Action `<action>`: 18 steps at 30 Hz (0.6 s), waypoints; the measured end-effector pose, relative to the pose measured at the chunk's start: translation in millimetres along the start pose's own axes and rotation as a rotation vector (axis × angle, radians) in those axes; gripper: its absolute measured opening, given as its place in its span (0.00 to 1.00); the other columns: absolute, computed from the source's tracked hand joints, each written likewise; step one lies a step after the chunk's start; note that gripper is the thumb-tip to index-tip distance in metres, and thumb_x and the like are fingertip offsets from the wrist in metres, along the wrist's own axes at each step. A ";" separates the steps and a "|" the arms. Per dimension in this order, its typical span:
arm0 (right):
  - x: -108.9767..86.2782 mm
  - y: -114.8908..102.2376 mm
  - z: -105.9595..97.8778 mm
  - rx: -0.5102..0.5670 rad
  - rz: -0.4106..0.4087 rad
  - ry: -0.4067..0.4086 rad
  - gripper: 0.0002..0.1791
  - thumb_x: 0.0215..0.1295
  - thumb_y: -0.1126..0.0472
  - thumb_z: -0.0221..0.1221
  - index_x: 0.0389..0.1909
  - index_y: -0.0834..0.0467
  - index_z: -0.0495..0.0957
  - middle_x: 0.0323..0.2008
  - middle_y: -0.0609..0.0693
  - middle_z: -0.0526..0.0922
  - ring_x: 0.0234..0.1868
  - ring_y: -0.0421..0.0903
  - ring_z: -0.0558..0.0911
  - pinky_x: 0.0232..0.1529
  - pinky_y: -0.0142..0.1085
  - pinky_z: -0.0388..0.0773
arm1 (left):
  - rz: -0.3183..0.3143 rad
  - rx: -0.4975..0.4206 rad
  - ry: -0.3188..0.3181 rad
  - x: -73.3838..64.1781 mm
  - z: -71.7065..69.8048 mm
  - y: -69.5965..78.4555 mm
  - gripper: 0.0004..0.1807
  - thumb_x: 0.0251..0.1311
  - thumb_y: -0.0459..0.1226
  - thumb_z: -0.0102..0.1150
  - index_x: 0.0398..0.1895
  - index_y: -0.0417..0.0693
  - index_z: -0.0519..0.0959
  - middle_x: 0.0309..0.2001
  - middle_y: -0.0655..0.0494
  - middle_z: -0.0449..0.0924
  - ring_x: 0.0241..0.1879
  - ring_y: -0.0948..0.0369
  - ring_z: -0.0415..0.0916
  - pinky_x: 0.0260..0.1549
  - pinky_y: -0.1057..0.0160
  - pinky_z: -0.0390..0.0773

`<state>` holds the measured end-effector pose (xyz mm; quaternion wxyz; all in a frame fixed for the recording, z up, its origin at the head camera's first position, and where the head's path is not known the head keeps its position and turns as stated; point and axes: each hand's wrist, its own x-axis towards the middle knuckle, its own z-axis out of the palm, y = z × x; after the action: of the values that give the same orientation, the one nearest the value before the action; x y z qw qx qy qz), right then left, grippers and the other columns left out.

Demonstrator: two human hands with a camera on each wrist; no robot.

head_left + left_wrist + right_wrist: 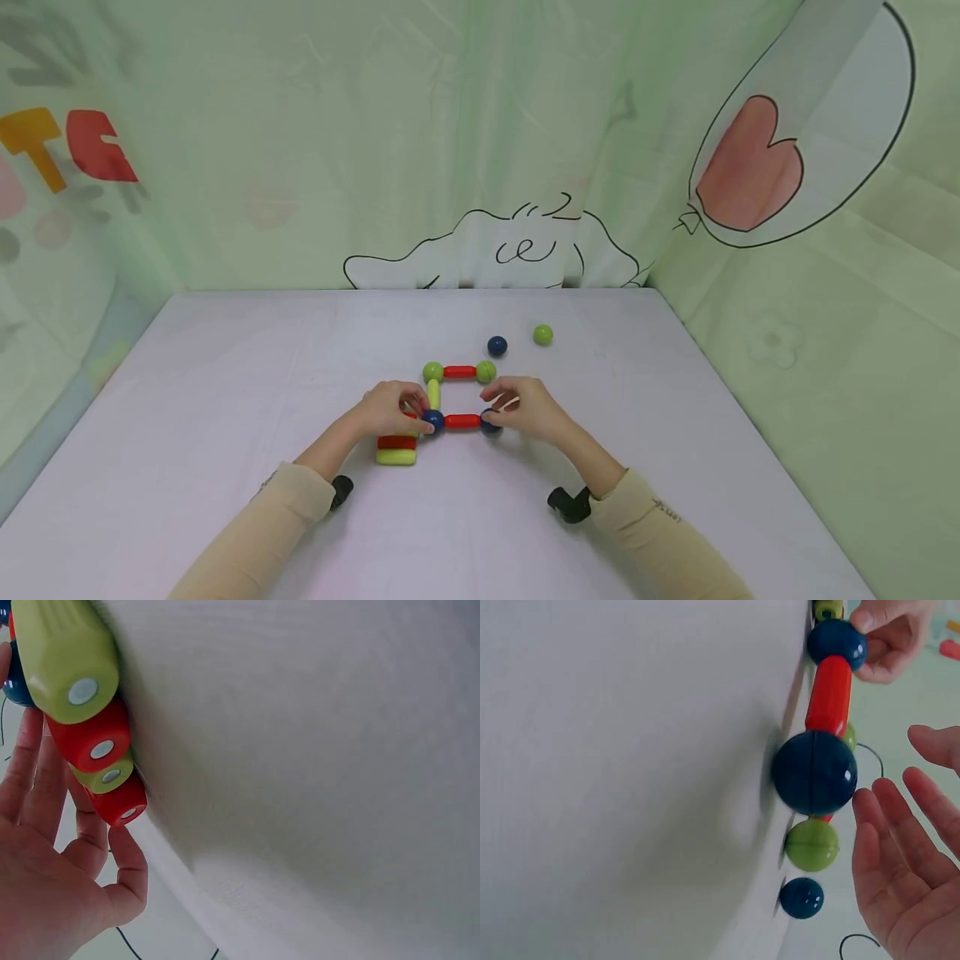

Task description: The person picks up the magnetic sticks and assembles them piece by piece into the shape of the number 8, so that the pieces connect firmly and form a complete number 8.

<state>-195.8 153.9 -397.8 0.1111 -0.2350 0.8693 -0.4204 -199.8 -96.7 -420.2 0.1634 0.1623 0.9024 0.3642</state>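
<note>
My left hand (392, 408) pinches a dark blue ball (432, 422) at the near left corner of a magnetic stick-and-ball frame. A red stick (462, 422) joins this ball to another blue ball (814, 772). Beside that second ball is my right hand (531, 408), its thumb and fingers spread apart in the right wrist view. Up the frame's left side runs a light green stick (433, 394), ending at a green ball (433, 372). A far red stick (460, 372) links it to another green ball (486, 371). The right side has no stick.
Several red and light green sticks (396, 457) lie side by side left of the frame, under and near my left hand. Beyond the frame sit a loose blue ball (497, 346) and a loose green ball (543, 334) on the white table (247, 358). Printed curtains surround it.
</note>
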 end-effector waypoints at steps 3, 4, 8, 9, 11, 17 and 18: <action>-0.2 -6.5 7.5 -0.003 -0.011 0.013 0.14 0.52 0.66 0.65 0.40 0.65 0.78 0.39 0.58 0.80 0.36 0.48 0.80 0.38 0.36 0.77 | -0.011 -0.041 -0.014 0.6 -0.2 -0.1 0.13 0.45 0.43 0.70 0.32 0.52 0.76 0.30 0.63 0.77 0.34 0.63 0.72 0.35 0.62 0.71; -0.6 -9.0 10.3 -0.005 -0.023 0.016 0.13 0.52 0.66 0.65 0.39 0.65 0.78 0.38 0.58 0.80 0.36 0.48 0.80 0.38 0.37 0.77 | -0.012 -0.054 -0.019 0.8 -0.4 -0.1 0.13 0.45 0.42 0.70 0.32 0.52 0.76 0.30 0.63 0.77 0.34 0.63 0.72 0.35 0.62 0.71; -0.4 -13.9 23.3 -0.011 -0.067 0.001 0.11 0.52 0.66 0.65 0.37 0.64 0.79 0.35 0.56 0.81 0.33 0.46 0.80 0.37 0.37 0.78 | -0.017 -0.099 -0.041 2.8 -0.7 -2.2 0.14 0.46 0.42 0.69 0.33 0.50 0.76 0.32 0.61 0.77 0.35 0.62 0.72 0.38 0.60 0.72; -0.2 -15.1 26.5 -0.013 -0.077 -0.006 0.11 0.52 0.67 0.65 0.37 0.64 0.79 0.34 0.55 0.82 0.32 0.45 0.79 0.36 0.36 0.78 | -0.020 -0.105 -0.047 3.2 -0.8 -2.9 0.14 0.46 0.42 0.69 0.33 0.50 0.76 0.32 0.61 0.77 0.36 0.62 0.72 0.39 0.60 0.72; 0.2 -17.7 32.4 -0.008 -0.085 -0.029 0.10 0.52 0.67 0.65 0.37 0.63 0.80 0.33 0.54 0.82 0.32 0.44 0.79 0.36 0.34 0.77 | -0.019 -0.118 -0.058 4.4 -0.7 -4.8 0.14 0.47 0.41 0.69 0.34 0.50 0.76 0.32 0.60 0.77 0.36 0.62 0.72 0.40 0.59 0.72; -0.3 -27.4 46.1 0.010 -0.134 -0.065 0.10 0.51 0.68 0.65 0.37 0.65 0.81 0.34 0.54 0.82 0.34 0.44 0.79 0.37 0.30 0.76 | 0.008 -0.143 -0.081 5.4 -3.2 -6.9 0.13 0.48 0.40 0.68 0.35 0.47 0.75 0.33 0.58 0.77 0.37 0.61 0.72 0.41 0.59 0.72; -0.3 -29.1 48.5 0.008 -0.142 -0.072 0.10 0.52 0.68 0.65 0.37 0.65 0.81 0.34 0.54 0.83 0.34 0.44 0.78 0.37 0.31 0.76 | 0.012 -0.147 -0.084 5.3 -3.7 -6.9 0.13 0.48 0.39 0.67 0.35 0.46 0.75 0.33 0.58 0.77 0.37 0.61 0.72 0.41 0.59 0.73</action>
<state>-167.5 105.5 -405.1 0.1131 -0.3106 0.8441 -0.4221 -207.2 -101.5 -423.5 0.2106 0.1704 0.8646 0.4233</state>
